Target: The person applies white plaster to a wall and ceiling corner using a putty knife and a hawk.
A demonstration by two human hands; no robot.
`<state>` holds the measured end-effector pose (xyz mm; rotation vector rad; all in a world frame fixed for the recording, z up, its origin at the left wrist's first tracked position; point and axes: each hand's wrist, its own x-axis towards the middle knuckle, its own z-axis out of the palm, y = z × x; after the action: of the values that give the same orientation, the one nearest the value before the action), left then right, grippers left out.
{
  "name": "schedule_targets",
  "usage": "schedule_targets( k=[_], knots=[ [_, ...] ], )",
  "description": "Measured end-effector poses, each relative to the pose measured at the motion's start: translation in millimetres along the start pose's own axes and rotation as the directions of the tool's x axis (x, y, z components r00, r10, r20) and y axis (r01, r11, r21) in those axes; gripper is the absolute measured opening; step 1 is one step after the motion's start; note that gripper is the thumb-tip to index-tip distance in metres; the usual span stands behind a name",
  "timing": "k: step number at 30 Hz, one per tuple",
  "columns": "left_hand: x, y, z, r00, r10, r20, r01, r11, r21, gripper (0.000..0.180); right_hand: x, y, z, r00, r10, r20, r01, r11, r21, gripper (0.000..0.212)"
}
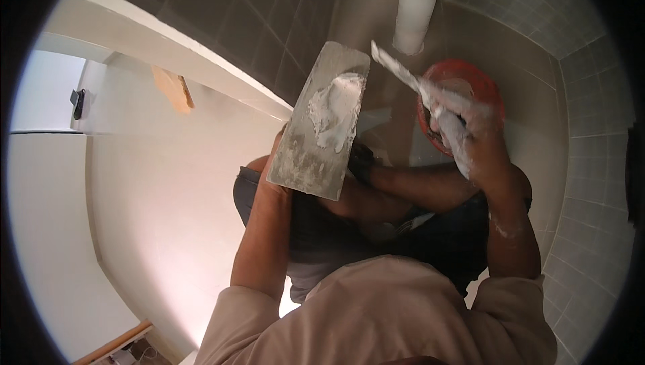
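Note:
My left hand [278, 138], mostly hidden underneath, grips a long flat plastering trowel [306, 163] with its face turned up. A lump of white paste [336, 113] lies on the upper half of that blade, and dried smears coat the lower part. My right hand [487, 146] is closed round a narrow putty knife [396, 69] caked in white paste. Its blade slants up and left, its tip apart from the trowel's far end. The right fingers and wrist are streaked white and slightly blurred. Below and behind the right hand sits a round red bucket [498, 89], partly covered by it.
A white pipe [420, 12] rises from the floor beyond the bucket. Grey tiled walls [598, 163] stand at the right and far side. A dark tiled partition [235, 15] with a pale edge is at upper left. A broken tan piece [173, 89] lies beyond it.

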<state>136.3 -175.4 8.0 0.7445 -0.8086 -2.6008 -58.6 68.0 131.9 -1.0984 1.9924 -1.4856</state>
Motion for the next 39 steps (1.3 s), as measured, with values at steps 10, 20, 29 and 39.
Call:
schedule_targets(
  k=[10, 20, 29, 39],
  knots=[
    [2.2, 3.8, 8.6, 0.994, -0.043, -0.103, 0.057, 0.989, 0.134, 0.031, 30.4, 5.1, 7.0, 0.96, -0.062, 0.273, 0.231, 0.728, -0.645, 0.034],
    [-1.9, -6.6, 13.7, 0.984, -0.031, 0.173, -0.079, 0.8, 0.595, 0.037, 38.9, 39.0, 5.3, 0.912, 0.023, 0.41, 0.262, 0.736, -0.624, 0.028],
    [21.4, -9.9, -34.0, 0.783, 0.104, 0.613, -0.597, -0.151, 0.788, 0.035, 39.1, 23.1, -1.0, 0.796, 0.078, 0.6, 0.235, 0.874, -0.425, 0.031],
    [12.1, 61.3, 59.7, 0.993, 0.057, 0.107, -0.1, 0.889, 0.448, 0.039, 36.4, -44.9, -56.8, 0.937, 0.088, 0.337, -0.333, 0.511, 0.793, 0.053]
  ],
)
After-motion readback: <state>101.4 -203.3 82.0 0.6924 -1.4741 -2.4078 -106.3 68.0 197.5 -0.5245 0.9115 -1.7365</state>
